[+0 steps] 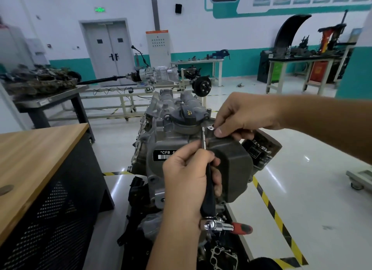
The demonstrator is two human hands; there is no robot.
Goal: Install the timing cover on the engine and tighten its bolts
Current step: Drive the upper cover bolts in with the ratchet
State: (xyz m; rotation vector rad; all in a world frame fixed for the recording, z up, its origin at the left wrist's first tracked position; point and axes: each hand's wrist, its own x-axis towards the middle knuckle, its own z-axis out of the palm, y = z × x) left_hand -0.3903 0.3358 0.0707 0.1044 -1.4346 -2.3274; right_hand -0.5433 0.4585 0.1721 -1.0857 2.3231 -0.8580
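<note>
While the left hand (189,181) grips the driver (207,181), tip at the bolt (203,128) on the near-end timing cover (231,165) of the engine (161,132), the right hand (241,116) pinches its top edge; keep the shaft square, seat the tip fully, turn gently

Wooden-topped cabinet (36,149) left; grey double door (109,50) behind.

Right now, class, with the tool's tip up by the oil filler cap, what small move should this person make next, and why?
Probably turn the black-handled ratchet extension tool to run the bolt down. The left hand grips its handle, its slim metal shaft ends at the upper edge of the dark grey plastic timing cover, and the right hand steadies that edge.
</note>
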